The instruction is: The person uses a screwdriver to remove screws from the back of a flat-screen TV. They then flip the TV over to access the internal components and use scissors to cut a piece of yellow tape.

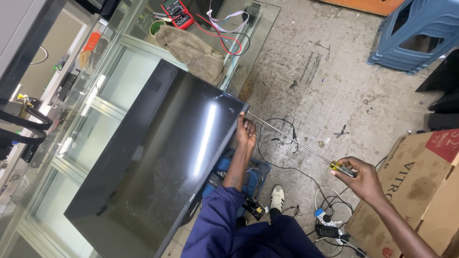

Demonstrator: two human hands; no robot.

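Screwdriver [291, 139], long-shafted: tip at corner of flat-screen television [158, 157] lying on glass bench [260, 28]. Right hand [361, 177] clenched on handle; left hand [245, 131] fingers pinch shaft. Risk: slip gouges screen.

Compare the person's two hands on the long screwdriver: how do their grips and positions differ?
The left hand sits at the corner of the flat screen, steadying the screwdriver near its tip; the right hand is out over the concrete floor, gripping the yellow handle. The left arm wears a blue sleeve; the right forearm is bare. Both touch the same screwdriver.
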